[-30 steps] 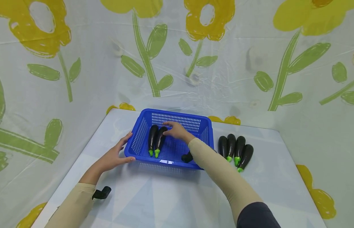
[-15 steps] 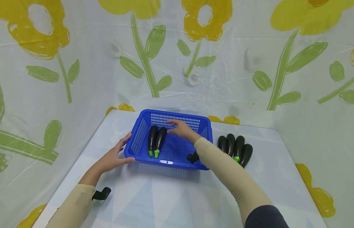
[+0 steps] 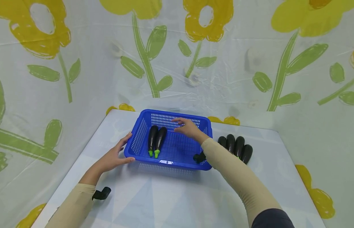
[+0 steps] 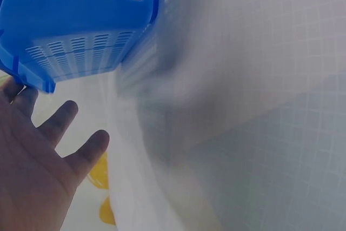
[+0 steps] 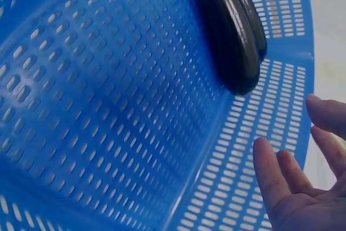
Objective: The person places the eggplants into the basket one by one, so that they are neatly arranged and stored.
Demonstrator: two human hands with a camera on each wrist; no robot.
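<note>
A blue plastic basket (image 3: 177, 147) with slotted walls stands on the table, with two dark eggplants (image 3: 160, 139) side by side in its left part, green stem ends toward me. My left hand (image 3: 114, 156) is at the basket's left end, fingers spread; the left wrist view shows fingertips against the basket's rim (image 4: 32, 77). Over the basket's right half hovers my right hand (image 3: 190, 129), its fingers loosely bent and nothing between them. In the right wrist view, the right hand (image 5: 303, 196) is apart from the eggplants (image 5: 230, 41), in front of the slotted wall.
Several more eggplants (image 3: 239, 146) lie in a row on the table right of the basket, partly hidden by the right sleeve (image 3: 236, 180). A flower-printed curtain (image 3: 231, 72) surrounds the table (image 3: 154, 199) at the back and sides.
My right hand has let go of the right-hand eggplant in the basket and drawn away to the right. The left hand and basket stay almost where they were.
</note>
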